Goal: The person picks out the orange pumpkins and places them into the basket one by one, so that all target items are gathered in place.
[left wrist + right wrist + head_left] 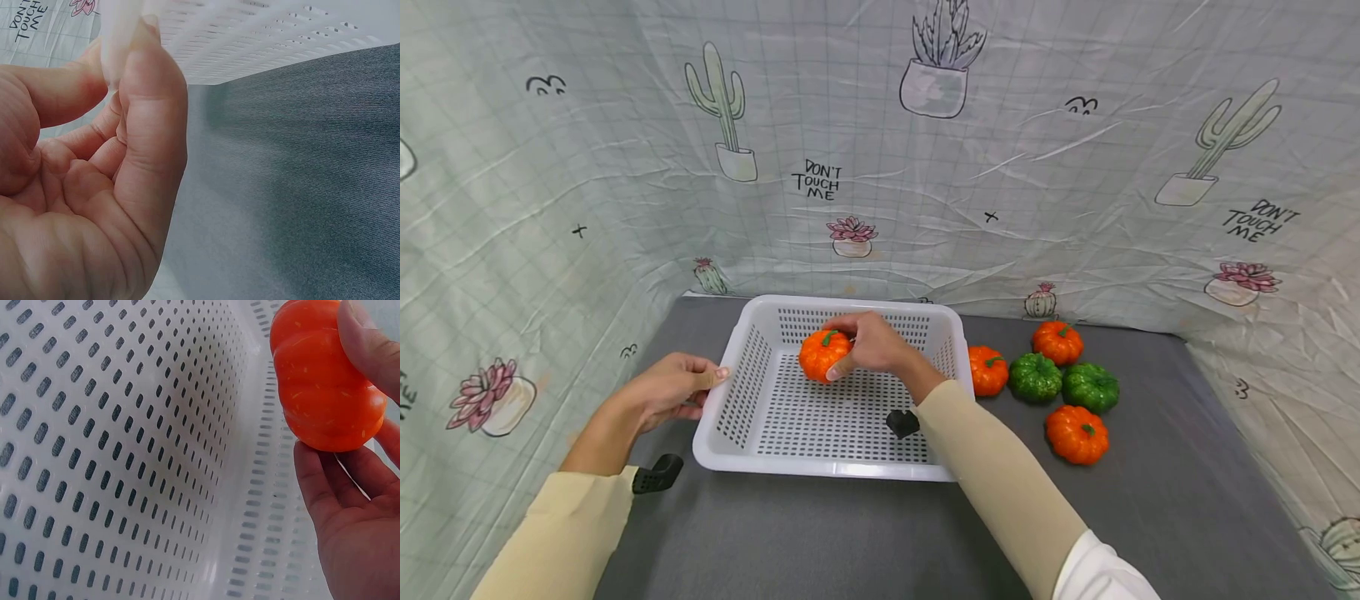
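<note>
My right hand (874, 342) grips a small orange pumpkin (824, 355) with a green stem, inside the outline of a white perforated basket (842, 469). In the right wrist view the thumb lies on one side of the pumpkin (325, 381) and the fingers curl under the other, above the slotted floor. At the basket's left rim, my left hand (673, 390) pinches the edge between thumb and fingers. The left wrist view shows that rim (122, 44) between the thumb and a bent finger.
Right of the basket sit orange pumpkins (1077, 435) and green pumpkins (1034, 377) in a loose group, one orange pumpkin (987, 371) close by the basket wall. A dark grey cloth (790, 533) covers the table. Behind hangs a cactus-print curtain (880, 150).
</note>
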The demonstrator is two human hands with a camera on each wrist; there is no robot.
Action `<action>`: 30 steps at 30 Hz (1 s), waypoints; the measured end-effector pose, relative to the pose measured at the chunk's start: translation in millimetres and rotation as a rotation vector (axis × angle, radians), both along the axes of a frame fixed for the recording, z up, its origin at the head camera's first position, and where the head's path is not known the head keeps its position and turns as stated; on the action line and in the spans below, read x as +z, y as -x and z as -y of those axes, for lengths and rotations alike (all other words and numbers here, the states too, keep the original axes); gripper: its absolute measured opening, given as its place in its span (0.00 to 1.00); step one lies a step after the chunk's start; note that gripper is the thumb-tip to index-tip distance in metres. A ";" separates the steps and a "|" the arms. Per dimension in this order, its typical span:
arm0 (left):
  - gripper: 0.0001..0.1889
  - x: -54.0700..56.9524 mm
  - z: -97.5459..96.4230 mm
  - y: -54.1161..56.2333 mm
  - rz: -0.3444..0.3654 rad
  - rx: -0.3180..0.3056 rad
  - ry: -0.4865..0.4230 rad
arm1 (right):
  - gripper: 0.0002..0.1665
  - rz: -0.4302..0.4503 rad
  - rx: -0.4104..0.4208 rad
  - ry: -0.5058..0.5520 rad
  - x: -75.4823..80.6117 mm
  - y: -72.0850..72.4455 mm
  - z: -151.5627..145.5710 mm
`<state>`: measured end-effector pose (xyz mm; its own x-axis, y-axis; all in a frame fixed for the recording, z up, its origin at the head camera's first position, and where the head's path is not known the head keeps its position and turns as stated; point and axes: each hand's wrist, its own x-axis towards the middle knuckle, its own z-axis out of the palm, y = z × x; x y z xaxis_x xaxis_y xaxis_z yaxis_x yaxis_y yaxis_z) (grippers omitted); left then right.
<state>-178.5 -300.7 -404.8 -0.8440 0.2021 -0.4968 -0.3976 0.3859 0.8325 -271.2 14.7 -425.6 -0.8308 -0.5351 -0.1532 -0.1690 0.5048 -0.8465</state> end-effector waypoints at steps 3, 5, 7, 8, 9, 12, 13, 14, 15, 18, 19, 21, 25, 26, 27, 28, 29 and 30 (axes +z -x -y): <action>0.16 0.7 -0.4 -0.4 0.000 0.001 -0.002 | 0.46 0.005 -0.010 -0.011 -1.4 0.1 1.4; 0.16 1.1 -0.8 -0.6 -0.002 0.002 -0.004 | 0.46 0.005 -0.017 -0.019 -2.4 0.7 1.8; 0.16 1.5 -1.0 -1.0 -0.003 0.003 -0.008 | 0.47 0.004 -0.021 -0.024 -3.3 1.1 2.1; 0.16 1.6 -1.0 -1.1 -0.004 0.002 -0.008 | 0.47 0.004 -0.022 -0.024 -3.6 1.2 2.1; 0.16 1.6 -1.0 -1.3 -0.005 0.001 -0.009 | 0.47 0.003 -0.023 -0.025 -4.0 1.4 2.1; 0.16 1.4 -0.8 -1.5 -0.005 0.000 -0.009 | 0.47 -0.002 -0.026 -0.035 -5.5 1.7 2.0; 0.16 1.2 -0.7 -1.5 -0.006 -0.001 -0.008 | 0.47 -0.006 -0.026 -0.040 -5.8 1.8 1.9; 0.16 1.0 -0.7 -1.4 -0.006 -0.001 -0.006 | 0.47 -0.007 -0.027 -0.044 -6.3 2.0 1.9; 0.16 0.9 -0.8 -1.3 -0.005 0.000 -0.005 | 0.48 -0.009 -0.028 -0.049 -6.8 2.2 1.9; 0.16 0.4 -0.7 -1.1 -0.005 0.000 0.000 | 0.47 -0.008 -0.031 -0.054 -7.7 2.2 2.0; 0.16 0.3 -0.9 -1.0 -0.005 0.001 0.002 | 0.47 -0.003 -0.034 -0.052 -7.8 2.2 2.1; 0.16 0.5 -1.3 -0.7 -0.003 0.004 0.003 | 0.47 0.010 -0.042 -0.045 -8.3 2.1 2.3; 0.17 0.9 -1.3 -0.9 -0.003 0.005 0.003 | 0.47 0.025 -0.044 -0.030 -10.0 1.9 3.2; 0.17 1.0 -1.2 -1.1 -0.003 0.004 0.002 | 0.47 0.023 -0.042 -0.030 -10.7 2.0 3.5; 0.17 1.0 -1.1 -1.2 -0.003 0.004 0.002 | 0.47 0.019 -0.037 -0.031 -11.1 1.9 3.7; 0.17 1.0 -1.0 -1.3 -0.003 0.004 0.003 | 0.46 0.015 -0.034 -0.034 -11.5 1.6 3.9; 0.17 1.0 -1.0 -1.4 -0.003 0.004 0.003 | 0.46 0.010 -0.032 -0.037 -11.8 1.4 4.2; 0.17 0.9 -0.9 -1.5 -0.004 0.003 0.003 | 0.46 0.008 -0.030 -0.039 -12.1 1.1 4.3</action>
